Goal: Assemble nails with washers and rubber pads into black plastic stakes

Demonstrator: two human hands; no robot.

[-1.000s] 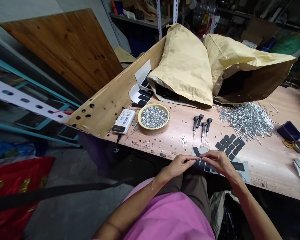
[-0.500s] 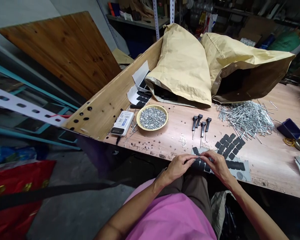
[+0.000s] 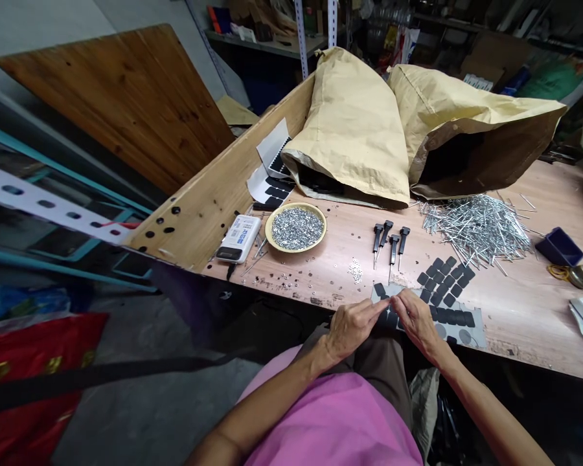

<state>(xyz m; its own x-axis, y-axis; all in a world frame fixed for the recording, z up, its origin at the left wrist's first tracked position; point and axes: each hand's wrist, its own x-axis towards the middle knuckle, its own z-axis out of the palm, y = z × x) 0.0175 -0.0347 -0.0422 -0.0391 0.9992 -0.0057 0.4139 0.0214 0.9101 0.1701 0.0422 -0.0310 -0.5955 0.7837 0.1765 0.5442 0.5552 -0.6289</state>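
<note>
My left hand (image 3: 354, 327) and my right hand (image 3: 418, 321) meet at their fingertips over the table's front edge. Both are closed in a pinch, and whatever lies between the fingers is too small and covered to make out. Under them is a grey sheet (image 3: 477, 330) bearing black rounded-square pads (image 3: 454, 317). More black pads (image 3: 442, 278) lie in rows just behind it. Farther back, several black-headed pieces with thin metal shafts (image 3: 393, 246) rest on the wood, beside a small patch of tiny pale rings (image 3: 354, 270).
A yellow bowl (image 3: 296, 248) of small metal parts sits left, next to a white device (image 3: 240, 238). Two large paper sacks (image 3: 359, 129) lie behind. At right are a heap of metal pins (image 3: 480, 230) and a dark blue box (image 3: 560, 247). A wooden board (image 3: 214, 213) walls the left side.
My hands have drawn closer together, their fingertips now touching. A thin shiny sliver that showed between the fingers is covered now. The view has shifted slightly.
</note>
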